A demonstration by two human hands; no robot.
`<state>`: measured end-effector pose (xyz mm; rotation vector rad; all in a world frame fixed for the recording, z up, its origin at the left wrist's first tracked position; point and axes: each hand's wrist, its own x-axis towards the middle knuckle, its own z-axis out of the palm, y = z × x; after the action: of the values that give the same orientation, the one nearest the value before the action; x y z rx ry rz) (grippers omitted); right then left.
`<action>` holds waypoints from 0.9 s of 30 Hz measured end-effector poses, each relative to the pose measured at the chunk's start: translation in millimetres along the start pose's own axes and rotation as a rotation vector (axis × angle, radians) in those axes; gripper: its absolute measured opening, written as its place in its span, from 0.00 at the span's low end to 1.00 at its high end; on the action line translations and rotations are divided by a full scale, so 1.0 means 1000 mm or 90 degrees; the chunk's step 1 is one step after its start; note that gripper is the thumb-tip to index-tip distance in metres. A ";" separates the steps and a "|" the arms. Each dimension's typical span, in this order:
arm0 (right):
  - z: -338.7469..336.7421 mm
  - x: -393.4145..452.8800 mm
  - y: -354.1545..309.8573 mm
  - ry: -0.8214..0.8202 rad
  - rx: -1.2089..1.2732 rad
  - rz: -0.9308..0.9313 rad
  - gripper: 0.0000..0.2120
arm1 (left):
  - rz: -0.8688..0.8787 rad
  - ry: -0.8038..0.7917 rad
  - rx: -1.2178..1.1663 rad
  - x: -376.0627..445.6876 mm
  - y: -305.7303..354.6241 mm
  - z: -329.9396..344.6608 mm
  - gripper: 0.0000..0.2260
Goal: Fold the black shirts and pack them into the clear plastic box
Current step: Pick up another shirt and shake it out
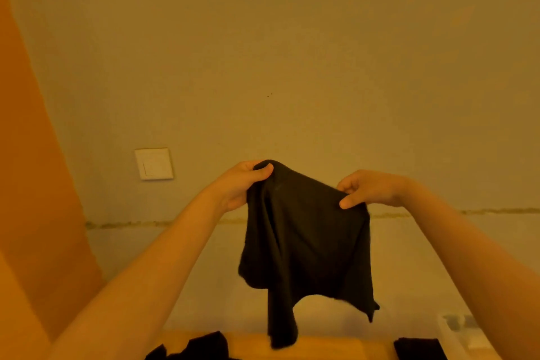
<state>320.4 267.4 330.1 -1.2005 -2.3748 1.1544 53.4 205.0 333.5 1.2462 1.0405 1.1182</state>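
I see both arms stretched forward and raised in front of the wall. The left hand (244,184) pinches the top left corner of a black shirt (306,242), thumb curled over the cloth. The right hand (366,188) pinches the top right edge, fingers curled. The shirt hangs in the air between them, above the table (321,343). More black cloth (201,345) lies near left, and a clear box (461,333) sits at the right.

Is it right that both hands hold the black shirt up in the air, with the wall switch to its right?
Not quite. In the head view the wall switch is left of the black shirt. The left hand and right hand do hold it up.
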 end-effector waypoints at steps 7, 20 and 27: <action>0.041 0.032 -0.030 -0.166 0.333 -0.165 0.46 | 0.003 -0.105 0.119 0.003 0.013 0.022 0.08; 0.023 0.040 -0.016 -0.201 0.355 -0.075 0.35 | 0.064 0.107 0.300 -0.019 0.045 -0.061 0.07; 0.009 0.031 0.008 -0.179 0.358 -0.057 0.24 | 0.042 0.189 0.274 -0.024 0.022 -0.104 0.09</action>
<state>300.7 288.8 314.5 -0.7737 -2.0233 1.8897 -54.5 198.7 349.6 1.4867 1.5327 1.1915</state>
